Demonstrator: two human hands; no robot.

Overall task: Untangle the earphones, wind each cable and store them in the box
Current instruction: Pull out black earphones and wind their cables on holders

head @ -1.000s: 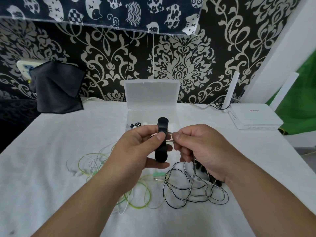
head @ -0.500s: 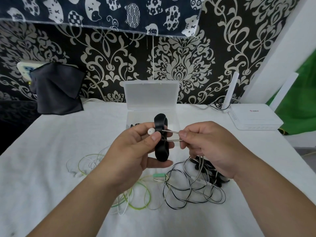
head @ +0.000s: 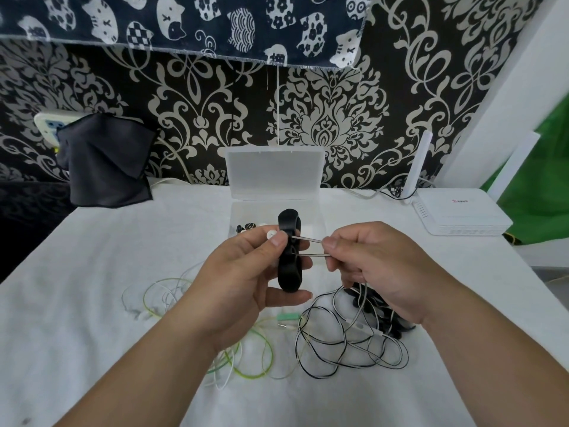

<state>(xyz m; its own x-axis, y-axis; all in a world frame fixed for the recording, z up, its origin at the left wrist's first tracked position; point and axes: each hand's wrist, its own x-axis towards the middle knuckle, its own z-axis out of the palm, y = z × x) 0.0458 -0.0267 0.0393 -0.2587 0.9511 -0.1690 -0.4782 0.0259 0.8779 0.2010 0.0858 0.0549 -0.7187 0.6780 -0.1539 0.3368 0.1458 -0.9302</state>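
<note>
My left hand (head: pixel 246 272) grips an upright black cable winder (head: pixel 288 257) and pins a white earbud (head: pixel 271 234) against it with the thumb. My right hand (head: pixel 378 266) pinches two strands of the black-and-white earphone cable (head: pixel 308 248) stretched taut from the winder. The remainder of that cable (head: pixel 345 349) lies in loose loops on the white cloth below my right hand. A green-and-white earphone cable (head: pixel 252 362) lies tangled under my left wrist. Behind the hands, the clear plastic box (head: pixel 274 171) stands with its lid up, small earbud pieces (head: pixel 246 227) inside.
A white router (head: pixel 462 215) with upright antennas sits at the back right. A dark cloth (head: pixel 104 161) hangs at the back left over a wall socket. The white-covered table (head: pixel 92 288) drops off at its left edge. A dark object (head: pixel 397 322) lies under my right wrist.
My right hand has drawn away to the right, pulling the two cable strands out taut from the winder. The white earbud under my left thumb has come into sight.
</note>
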